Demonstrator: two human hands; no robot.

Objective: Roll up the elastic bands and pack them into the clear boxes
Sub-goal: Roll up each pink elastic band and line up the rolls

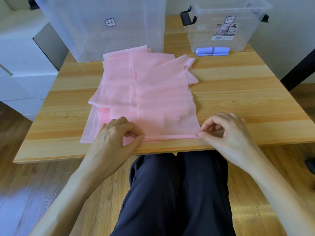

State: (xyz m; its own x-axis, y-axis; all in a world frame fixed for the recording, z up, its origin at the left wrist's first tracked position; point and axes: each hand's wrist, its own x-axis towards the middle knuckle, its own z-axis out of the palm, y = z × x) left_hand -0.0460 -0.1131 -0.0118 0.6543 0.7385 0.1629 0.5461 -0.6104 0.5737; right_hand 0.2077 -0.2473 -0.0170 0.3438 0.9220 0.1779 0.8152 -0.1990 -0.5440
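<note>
Pink elastic band: we've got both hands, left hand and right hand, pinching its rolled near edge at 6 o'clock; box labels too blurry to read.

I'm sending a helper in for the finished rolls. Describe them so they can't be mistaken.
Start at the wooden table and look to its far right, at the smaller clear box with the barcode label. The rolled bands lie on the tabletop against the foot of that box. They are lilac-blue and tightly rolled, unlike the flat pink bands spread mid-table.
</note>
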